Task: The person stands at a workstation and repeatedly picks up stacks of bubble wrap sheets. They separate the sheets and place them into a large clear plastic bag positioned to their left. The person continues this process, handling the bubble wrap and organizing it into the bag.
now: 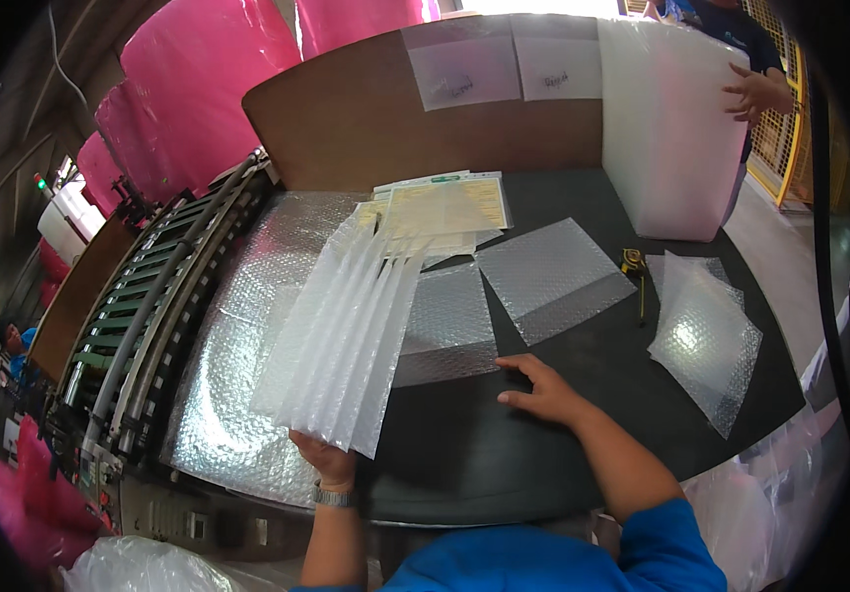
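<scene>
1. The fanned stack of clear bubble bags (341,335) is at the left-centre of the dark table (464,444), above the bubble sheet (227,375).
2. The left hand (326,459) is grasping this stack at its near end, from below; the forearm comes nearly straight up.
3. In my judgement, bags could slide out of the fan, because they look slippery and only one end is gripped. The far end could also push the papers (444,202) which it overlaps.
4. The right hand (543,390) is relaxed and grasps nothing; its forearm slants inward, thumb and forefinger apart. The forefinger is at the corner of a flat bag (449,321); whether it touches, I cannot tell.
5. Farther right lie a tape measure (633,261) and a loose pile of bags (706,340).
</scene>
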A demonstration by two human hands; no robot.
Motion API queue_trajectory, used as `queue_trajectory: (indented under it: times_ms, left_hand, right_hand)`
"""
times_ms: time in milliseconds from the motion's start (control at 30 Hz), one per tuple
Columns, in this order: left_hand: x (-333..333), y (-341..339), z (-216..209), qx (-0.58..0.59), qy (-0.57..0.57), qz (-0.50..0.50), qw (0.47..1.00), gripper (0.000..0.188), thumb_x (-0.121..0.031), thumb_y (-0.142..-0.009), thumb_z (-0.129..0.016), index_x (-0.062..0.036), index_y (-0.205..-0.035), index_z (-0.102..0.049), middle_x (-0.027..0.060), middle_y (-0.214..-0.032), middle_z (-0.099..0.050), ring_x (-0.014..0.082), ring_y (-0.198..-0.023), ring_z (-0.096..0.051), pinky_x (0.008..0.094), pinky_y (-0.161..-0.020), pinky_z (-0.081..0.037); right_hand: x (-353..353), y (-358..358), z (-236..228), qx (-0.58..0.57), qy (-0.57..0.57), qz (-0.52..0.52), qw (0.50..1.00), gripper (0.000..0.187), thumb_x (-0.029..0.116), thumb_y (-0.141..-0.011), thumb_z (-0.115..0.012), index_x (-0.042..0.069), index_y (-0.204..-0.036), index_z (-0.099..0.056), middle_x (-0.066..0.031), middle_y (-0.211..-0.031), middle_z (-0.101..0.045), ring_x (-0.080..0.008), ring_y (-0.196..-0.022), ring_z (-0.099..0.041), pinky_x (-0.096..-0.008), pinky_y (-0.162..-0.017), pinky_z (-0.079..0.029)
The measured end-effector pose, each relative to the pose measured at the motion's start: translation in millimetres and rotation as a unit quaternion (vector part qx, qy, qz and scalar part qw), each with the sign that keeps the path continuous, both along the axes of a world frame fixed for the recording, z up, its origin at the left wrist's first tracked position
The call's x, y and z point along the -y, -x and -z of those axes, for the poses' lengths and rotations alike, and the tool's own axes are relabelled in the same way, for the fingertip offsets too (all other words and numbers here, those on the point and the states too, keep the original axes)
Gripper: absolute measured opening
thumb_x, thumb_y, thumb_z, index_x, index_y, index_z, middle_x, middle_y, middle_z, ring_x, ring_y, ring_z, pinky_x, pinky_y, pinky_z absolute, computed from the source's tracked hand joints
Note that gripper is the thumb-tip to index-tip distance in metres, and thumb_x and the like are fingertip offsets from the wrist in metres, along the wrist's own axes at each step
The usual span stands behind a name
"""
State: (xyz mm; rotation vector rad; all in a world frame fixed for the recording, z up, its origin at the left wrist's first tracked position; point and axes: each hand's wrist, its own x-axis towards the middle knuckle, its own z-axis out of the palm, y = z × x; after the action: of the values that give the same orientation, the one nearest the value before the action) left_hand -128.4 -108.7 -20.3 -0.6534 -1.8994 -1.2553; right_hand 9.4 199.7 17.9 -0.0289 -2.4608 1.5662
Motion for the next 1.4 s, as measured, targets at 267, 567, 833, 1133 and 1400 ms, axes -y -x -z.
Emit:
queue_trajectory:
  times_ms: [267,567,833,1133,1400]
  left_hand:
    - [0,-5,-4,-0.009,0.058,-0.015,0.998,0.057,-0.017,-0.069,-0.069,0.0006,-0.112,-0.036,0.0146,-0.107,-0.047,0.0272,-0.098,-0.047,0.0380,-0.086,-0.035]
    - [6,3,7,0.025,0.085,-0.074,0.993,0.055,-0.008,-0.069,-0.065,0.0022,-0.112,-0.032,0.0147,-0.108,-0.048,0.0248,-0.098,-0.049,0.0359,-0.086,-0.037]
    - [10,7,14,0.017,0.022,-0.076,0.997,0.021,-0.015,-0.072,-0.063,-0.0045,-0.090,-0.063,0.0126,-0.096,-0.059,0.0318,-0.091,-0.053,0.0401,-0.081,-0.038]
    - [22,8,17,-0.042,0.108,-0.011,0.993,0.065,-0.020,-0.068,-0.071,0.0014,-0.115,-0.032,0.0157,-0.110,-0.046,0.0265,-0.100,-0.048,0.0361,-0.085,-0.039]
    - [16,2,35,0.143,-0.081,0.170,0.972,0.040,-0.022,-0.077,-0.063,0.0011,-0.105,-0.046,0.0141,-0.101,-0.054,0.0264,-0.095,-0.053,0.0380,-0.080,-0.043]
  right_hand:
    - [-4,-1,0,0.012,-0.003,-0.016,1.000,0.046,0.026,-0.075,-0.063,0.010,-0.116,-0.049,-0.0099,-0.114,-0.047,-0.0235,-0.108,-0.045,-0.0334,-0.090,-0.037]
    - [-2,-3,-5,0.018,0.009,-0.017,1.000,0.040,0.025,-0.076,-0.062,0.009,-0.112,-0.052,-0.0094,-0.110,-0.050,-0.0233,-0.105,-0.048,-0.0323,-0.088,-0.038]
    - [0,-1,4,0.012,0.004,-0.014,1.000,0.038,0.024,-0.076,-0.061,0.009,-0.111,-0.053,-0.0089,-0.107,-0.051,-0.0226,-0.102,-0.049,-0.0323,-0.087,-0.039]
    - [2,-4,-7,-0.015,0.032,0.042,0.999,0.033,0.020,-0.078,-0.059,0.007,-0.108,-0.055,-0.0090,-0.105,-0.053,-0.0208,-0.099,-0.051,-0.0308,-0.086,-0.039]
    - [7,-12,-100,-0.213,0.023,0.123,0.969,0.019,0.012,-0.080,-0.056,0.004,-0.097,-0.060,-0.0079,-0.093,-0.058,-0.0189,-0.087,-0.055,-0.0286,-0.080,-0.041]
